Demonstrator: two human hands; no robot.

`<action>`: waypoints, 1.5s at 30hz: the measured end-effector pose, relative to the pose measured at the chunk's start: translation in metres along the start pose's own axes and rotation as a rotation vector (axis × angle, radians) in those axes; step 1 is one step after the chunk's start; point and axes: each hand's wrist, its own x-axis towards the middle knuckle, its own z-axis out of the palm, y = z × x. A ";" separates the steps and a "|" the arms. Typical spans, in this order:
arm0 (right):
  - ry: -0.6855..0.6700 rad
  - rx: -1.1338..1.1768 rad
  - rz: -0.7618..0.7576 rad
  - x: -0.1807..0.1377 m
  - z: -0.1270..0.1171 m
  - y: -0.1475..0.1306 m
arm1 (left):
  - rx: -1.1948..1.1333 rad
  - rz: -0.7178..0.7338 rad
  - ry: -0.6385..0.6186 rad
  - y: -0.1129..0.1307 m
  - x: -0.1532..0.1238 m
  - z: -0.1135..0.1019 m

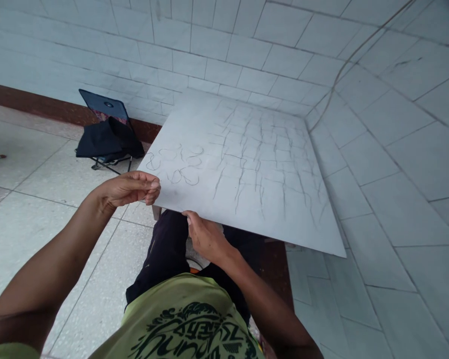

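Note:
A white tabletop [209, 144] in front of me carries many thin, dark, wavy strands [260, 154], like threads, lying in rows down its middle and right. Several curled strands [179, 159] lie apart at its left side. My left hand [136, 188] is just above the front left corner, thumb and fingers pinched together. Whatever is in the pinch is too fine to make out. At the front edge, my right hand [205, 234] is closed, its thumb pressed against the forefinger by the rim. Its other fingers are mostly hidden, and I cannot make out what they hold.
A small folding chair [107, 104] with a dark cloth [108, 139] on it stands left of the table. Tiled walls [247, 55] meet behind and right of the tabletop. A thin cable [338, 77] runs down the corner. My legs [168, 249] are under the front edge.

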 end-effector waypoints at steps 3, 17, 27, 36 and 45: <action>-0.016 -0.076 0.003 -0.002 0.004 0.007 | 0.005 -0.014 -0.001 0.001 0.001 -0.003; -0.091 0.695 0.090 -0.014 -0.018 0.003 | -0.005 -0.038 0.021 0.006 0.015 0.002; -0.160 1.177 0.330 -0.017 -0.010 0.000 | 0.077 -0.080 0.049 0.011 0.037 0.001; 0.094 1.316 0.367 -0.012 -0.003 -0.002 | 0.049 -0.111 0.101 0.016 0.038 -0.002; 0.144 1.125 0.434 -0.011 0.005 0.001 | 0.209 0.049 0.244 0.008 0.035 -0.004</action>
